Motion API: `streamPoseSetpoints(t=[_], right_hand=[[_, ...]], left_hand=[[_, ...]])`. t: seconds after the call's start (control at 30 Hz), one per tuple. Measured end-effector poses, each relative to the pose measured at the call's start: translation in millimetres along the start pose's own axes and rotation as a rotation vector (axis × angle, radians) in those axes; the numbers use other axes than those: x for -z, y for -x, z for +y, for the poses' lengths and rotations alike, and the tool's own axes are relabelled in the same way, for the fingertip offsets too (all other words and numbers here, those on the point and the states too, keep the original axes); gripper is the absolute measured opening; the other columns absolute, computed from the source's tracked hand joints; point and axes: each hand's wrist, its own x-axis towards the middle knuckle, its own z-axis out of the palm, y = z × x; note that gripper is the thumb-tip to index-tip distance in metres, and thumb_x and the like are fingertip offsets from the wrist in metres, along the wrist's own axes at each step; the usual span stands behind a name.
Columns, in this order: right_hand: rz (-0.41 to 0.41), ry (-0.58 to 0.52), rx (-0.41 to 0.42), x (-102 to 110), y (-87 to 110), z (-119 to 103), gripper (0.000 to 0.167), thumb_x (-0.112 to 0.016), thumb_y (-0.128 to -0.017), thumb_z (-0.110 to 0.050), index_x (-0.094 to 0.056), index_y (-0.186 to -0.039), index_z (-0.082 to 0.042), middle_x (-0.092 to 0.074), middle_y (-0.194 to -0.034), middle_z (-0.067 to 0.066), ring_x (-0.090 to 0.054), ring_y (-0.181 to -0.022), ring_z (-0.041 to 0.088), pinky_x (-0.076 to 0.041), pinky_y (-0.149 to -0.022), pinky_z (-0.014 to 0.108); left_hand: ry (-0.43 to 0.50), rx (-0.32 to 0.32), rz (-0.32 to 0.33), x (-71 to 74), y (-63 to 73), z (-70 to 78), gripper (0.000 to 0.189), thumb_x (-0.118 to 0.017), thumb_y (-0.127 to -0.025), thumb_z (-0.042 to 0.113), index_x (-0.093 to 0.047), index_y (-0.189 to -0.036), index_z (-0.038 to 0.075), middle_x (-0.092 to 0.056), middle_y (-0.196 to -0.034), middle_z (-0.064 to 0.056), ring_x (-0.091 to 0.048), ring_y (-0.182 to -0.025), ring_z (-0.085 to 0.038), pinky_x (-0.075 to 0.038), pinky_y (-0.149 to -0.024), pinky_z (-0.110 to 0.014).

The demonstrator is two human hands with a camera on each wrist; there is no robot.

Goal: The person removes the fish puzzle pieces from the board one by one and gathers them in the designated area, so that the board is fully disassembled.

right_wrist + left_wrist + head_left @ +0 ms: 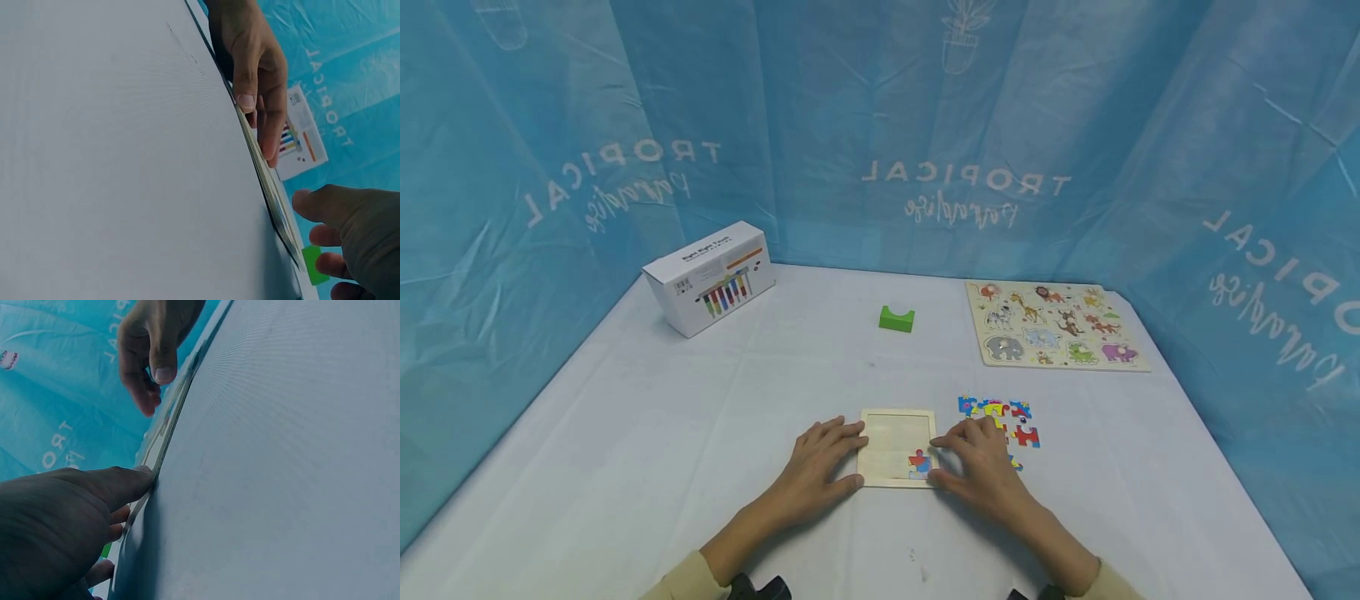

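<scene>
A square wooden puzzle tray [891,435] lies flat on the table between both hands. Inside its lower right corner sits a red and blue puzzle piece [919,461]. My left hand [820,467] steadies the tray's left side, fingertips and thumb [134,481] at the rim. My right hand [981,475] hovers at the right rim, its thumb [312,203] spread from the fingers and nothing between them. Several loose coloured puzzle pieces [1027,435] lie to the right of the tray, some hidden under the right hand.
Farther back stands a green notched block [897,320]. An animal puzzle board [1052,325] lies at the back right, and a white printed box [711,279] is at the back left. A blue curtain [820,125] surrounds the white table [737,375].
</scene>
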Motion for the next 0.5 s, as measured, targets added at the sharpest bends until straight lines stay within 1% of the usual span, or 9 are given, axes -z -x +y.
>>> streamPoseSetpoints(t=[0.1, 0.3, 0.5], right_hand=[[0.0, -0.003, -0.002, -2.0, 0.1, -0.8, 0.039, -0.086, -0.062, -0.031, -0.071, -0.096, -0.018, -0.057, -0.092, -0.002, -0.041, -0.09, 0.014, -0.034, -0.077, 0.034], [0.018, 0.002, 0.021, -5.9, 0.6, -0.5, 0.038, -0.085, -0.062, -0.031, -0.071, -0.094, -0.018, -0.057, -0.09, -0.001, -0.041, -0.087, 0.015, -0.032, -0.077, 0.035], [0.006, 0.014, 0.01, -7.0, 0.3, -1.0, 0.037, -0.086, -0.062, -0.031, -0.071, -0.093, -0.019, -0.056, -0.09, -0.002, -0.039, -0.086, 0.015, -0.032, -0.078, 0.034]], left_hand=[[-0.003, -0.005, 0.012, -0.5, 0.5, 0.1, 0.046, -0.069, -0.082, 0.023, -0.059, -0.124, 0.008, -0.052, -0.138, -0.008, -0.038, -0.134, -0.037, -0.025, -0.107, -0.061], [0.001, -0.019, 0.03, -1.0, 1.5, -0.3, 0.047, -0.07, -0.081, 0.022, -0.059, -0.123, 0.007, -0.052, -0.137, -0.01, -0.039, -0.133, -0.037, -0.025, -0.106, -0.061], [0.018, 0.0, 0.005, -0.6, 0.6, -1.8, 0.048, -0.069, -0.081, 0.024, -0.058, -0.125, 0.008, -0.051, -0.139, -0.009, -0.037, -0.135, -0.036, -0.023, -0.108, -0.061]])
